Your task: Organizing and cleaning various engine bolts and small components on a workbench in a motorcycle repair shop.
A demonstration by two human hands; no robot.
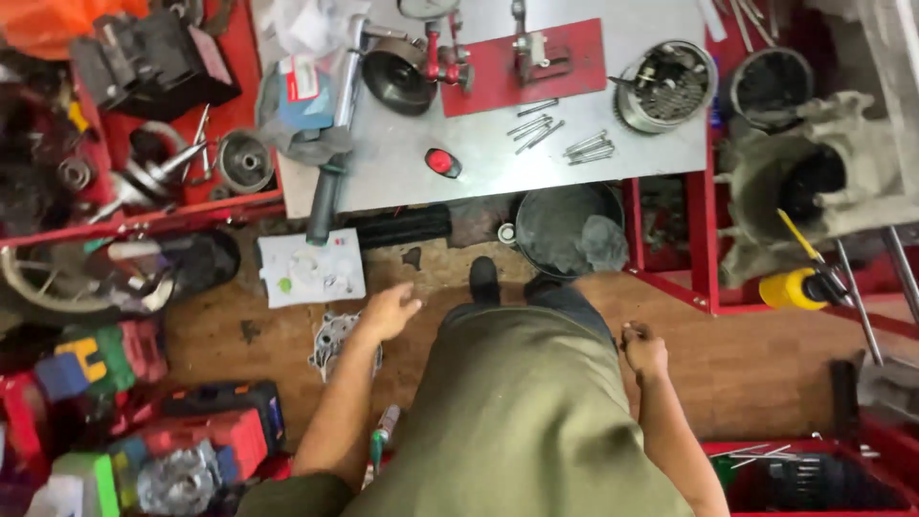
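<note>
From my remote seat I look straight down on a grey metal workbench (574,144), the largest item, standing ahead of the person on a brown wooden floor (766,354). A red plate (479,77) lies on its top, with loose bolts (536,124) scattered just below it and a round clutch drum (665,86) near the right edge. A red-and-black oval switch (442,163) sits toward the front of the bench. To the right I see a pale engine casing (814,182) on a red frame, with a yellow can (787,289) just below it. Under the bench front stands a black bucket (565,230) holding a grey rag. A long grey bar with a black grip (330,182) hangs over the bench's left corner.

On the floor lies a white sheet (311,268) (some small parts rest on it), and just below it a grey metal cover (330,340).

The left hand (388,311) hangs open, fingers loosely spread, holding nothing; it hovers above the floor, close beside the metal cover and just below the white sheet. The right hand (643,349) is curled into a loose fist at the person's side; I cannot tell whether anything is inside it. One black shoe (483,280) shows beside the bucket.
</note>
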